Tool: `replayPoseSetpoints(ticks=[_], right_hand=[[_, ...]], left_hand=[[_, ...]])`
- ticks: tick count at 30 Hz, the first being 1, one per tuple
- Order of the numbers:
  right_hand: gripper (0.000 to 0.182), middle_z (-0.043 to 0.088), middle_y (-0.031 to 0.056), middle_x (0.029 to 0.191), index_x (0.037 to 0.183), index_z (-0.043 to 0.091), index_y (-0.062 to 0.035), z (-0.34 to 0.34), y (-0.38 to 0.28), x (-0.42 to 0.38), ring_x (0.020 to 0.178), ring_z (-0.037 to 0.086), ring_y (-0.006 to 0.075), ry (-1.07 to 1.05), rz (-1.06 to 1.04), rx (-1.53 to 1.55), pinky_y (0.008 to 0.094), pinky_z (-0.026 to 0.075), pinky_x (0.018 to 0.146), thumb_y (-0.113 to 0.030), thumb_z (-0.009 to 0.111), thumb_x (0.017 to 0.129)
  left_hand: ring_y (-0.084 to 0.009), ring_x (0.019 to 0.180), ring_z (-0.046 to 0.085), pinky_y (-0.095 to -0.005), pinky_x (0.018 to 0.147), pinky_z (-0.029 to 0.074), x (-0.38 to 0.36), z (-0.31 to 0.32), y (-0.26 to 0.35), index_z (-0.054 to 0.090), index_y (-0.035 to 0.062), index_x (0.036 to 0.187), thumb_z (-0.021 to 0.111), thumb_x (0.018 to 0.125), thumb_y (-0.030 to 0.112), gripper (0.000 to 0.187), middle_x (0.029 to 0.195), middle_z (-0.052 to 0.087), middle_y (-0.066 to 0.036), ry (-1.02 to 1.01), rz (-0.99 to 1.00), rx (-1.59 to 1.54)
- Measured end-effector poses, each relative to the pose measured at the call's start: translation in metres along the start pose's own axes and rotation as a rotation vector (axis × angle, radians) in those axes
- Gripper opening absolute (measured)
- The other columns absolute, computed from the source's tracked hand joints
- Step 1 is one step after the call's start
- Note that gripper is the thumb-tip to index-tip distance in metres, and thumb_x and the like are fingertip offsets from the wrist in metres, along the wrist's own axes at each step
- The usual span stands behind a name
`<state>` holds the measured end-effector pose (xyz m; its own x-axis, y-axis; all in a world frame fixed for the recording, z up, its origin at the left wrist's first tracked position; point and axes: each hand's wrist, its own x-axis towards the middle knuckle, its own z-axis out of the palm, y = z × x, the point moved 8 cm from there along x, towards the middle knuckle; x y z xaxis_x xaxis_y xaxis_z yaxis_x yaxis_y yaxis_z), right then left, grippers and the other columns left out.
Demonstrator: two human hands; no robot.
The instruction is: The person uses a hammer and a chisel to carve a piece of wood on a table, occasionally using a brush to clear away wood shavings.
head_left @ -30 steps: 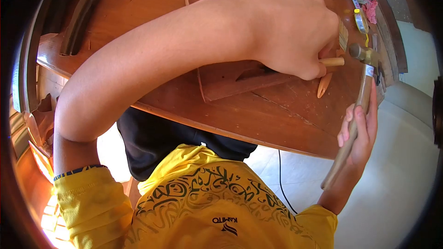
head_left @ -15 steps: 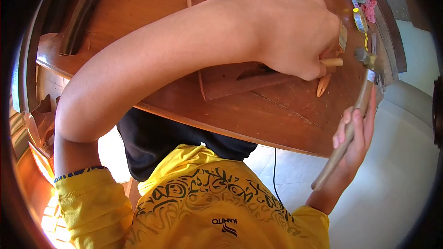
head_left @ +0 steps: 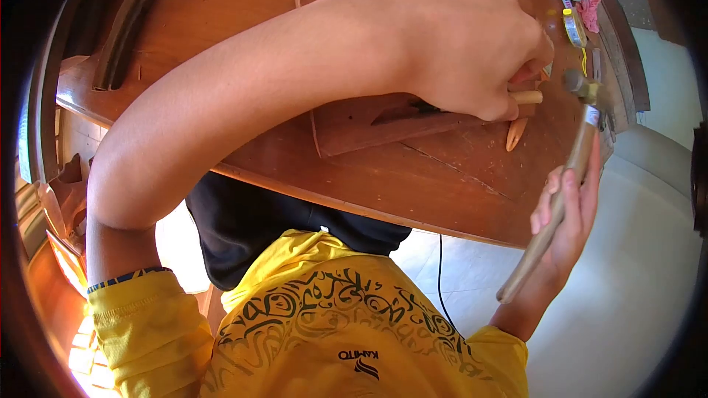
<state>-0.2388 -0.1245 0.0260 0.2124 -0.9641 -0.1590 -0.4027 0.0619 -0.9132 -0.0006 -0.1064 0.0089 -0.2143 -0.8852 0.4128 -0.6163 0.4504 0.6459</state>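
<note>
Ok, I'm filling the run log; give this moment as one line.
left hand: grips light wooden rod | right hand: holds hammer, not touching rod | recessed wood: on table

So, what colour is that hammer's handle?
The hammer's handle is a dull brown; it shows best in the head view, the only one here.

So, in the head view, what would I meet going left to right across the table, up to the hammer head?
Dark wooden strip → left forearm → left hand → pale wooden handle poking from its grip → hammer head.
</note>
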Motion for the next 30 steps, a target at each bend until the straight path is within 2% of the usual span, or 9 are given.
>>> replayPoseSetpoints(ticks=[1,8,9,13,17,21,25,28,30], right_hand=[[0.069,0.055,0.0036,0.082,0.169,0.028,-0.014,0.004,0.005,-0.007,0.047,0.047,0.0065,-0.109,0.003,-0.021,0.0211,0.039,0.04,-0.012,0.055,0.105],[0.069,0.053,0.0023,0.08,0.169,0.028,-0.0146,-0.001,0.002,-0.003,0.047,0.046,0.0061,0.003,-0.002,0.023,0.0209,0.038,0.039,-0.012,0.054,0.105],[0.068,0.053,0.0021,0.082,0.169,0.028,-0.0147,0.006,0.005,-0.01,0.048,0.046,0.0055,-0.136,0.006,-0.021,0.0203,0.038,0.04,-0.012,0.053,0.106],[0.068,0.053,0.0032,0.08,0.169,0.028,-0.0145,-0.001,0.006,-0.004,0.047,0.046,0.0068,-0.069,0.04,0.035,0.0211,0.039,0.04,-0.013,0.053,0.106],[0.065,0.053,0.0023,0.081,0.169,0.029,-0.0154,0.015,0.008,-0.018,0.047,0.045,0.0055,-0.166,0.046,-0.042,0.0207,0.038,0.04,-0.013,0.051,0.107],[0.067,0.054,0.0034,0.081,0.169,0.028,-0.0146,-0.003,0.001,-0.007,0.046,0.044,0.0068,0.049,0.068,0.035,0.0208,0.036,0.039,-0.012,0.052,0.106],[0.063,0.053,0.0004,0.081,0.168,0.031,-0.0169,0.01,0.012,-0.019,0.046,0.043,0.0031,-0.135,0.032,-0.036,0.0183,0.034,0.038,-0.014,0.05,0.108],[0.063,0.053,-0.0001,0.081,0.168,0.031,-0.0184,-0.002,0.0,-0.01,0.047,0.044,0.003,0.054,0.049,0.017,0.0184,0.036,0.038,-0.013,0.05,0.108],[0.065,0.052,0.0011,0.081,0.169,0.029,-0.0187,0.007,0.006,-0.016,0.047,0.045,0.0042,-0.002,0.029,0.052,0.0189,0.038,0.039,-0.013,0.051,0.108]], left_hand=[[-0.0334,0.092,0.074,-0.0492,0.095,0.046,0.001,0.0,0.0,0.076,0.0086,0.093,0.079,0.083,0.03,0.024,0.083,0.075,-0.013,-0.017,-0.01,-0.003],[-0.0337,0.09,0.073,-0.048,0.095,0.046,0.001,0.008,0.0,0.077,0.009,0.092,0.079,0.083,0.029,0.022,0.082,0.075,-0.012,-0.045,-0.014,0.031],[-0.0337,0.09,0.073,-0.0477,0.095,0.046,0.003,0.008,0.001,0.077,0.009,0.092,0.079,0.083,0.029,0.022,0.082,0.075,-0.012,-0.055,-0.013,0.025],[-0.0331,0.09,0.074,-0.0477,0.095,0.046,0.0,0.007,-0.001,0.078,0.0096,0.09,0.079,0.083,0.03,0.021,0.082,0.075,-0.012,-0.06,-0.019,0.037],[-0.0326,0.092,0.074,-0.0482,0.097,0.046,0.003,0.008,0.003,0.078,0.0093,0.09,0.078,0.083,0.031,0.022,0.082,0.076,-0.012,-0.052,-0.015,0.031],[-0.0331,0.092,0.074,-0.0489,0.099,0.045,0.0,0.006,0.004,0.078,0.0086,0.092,0.078,0.083,0.031,0.024,0.083,0.076,-0.012,-0.063,-0.01,0.061],[-0.0336,0.092,0.074,-0.0494,0.1,0.045,0.003,0.006,0.005,0.079,0.0084,0.095,0.08,0.083,0.034,0.028,0.083,0.076,-0.013,-0.139,-0.036,0.035],[-0.0341,0.092,0.074,-0.0497,0.1,0.044,-0.001,0.007,0.003,0.079,0.0073,0.097,0.08,0.083,0.035,0.031,0.083,0.076,-0.014,-0.121,-0.028,0.037],[-0.0343,0.092,0.074,-0.0501,0.101,0.044,0.001,0.006,0.005,0.079,0.0063,0.097,0.08,0.084,0.036,0.032,0.082,0.076,-0.014,-0.127,-0.032,0.038]])
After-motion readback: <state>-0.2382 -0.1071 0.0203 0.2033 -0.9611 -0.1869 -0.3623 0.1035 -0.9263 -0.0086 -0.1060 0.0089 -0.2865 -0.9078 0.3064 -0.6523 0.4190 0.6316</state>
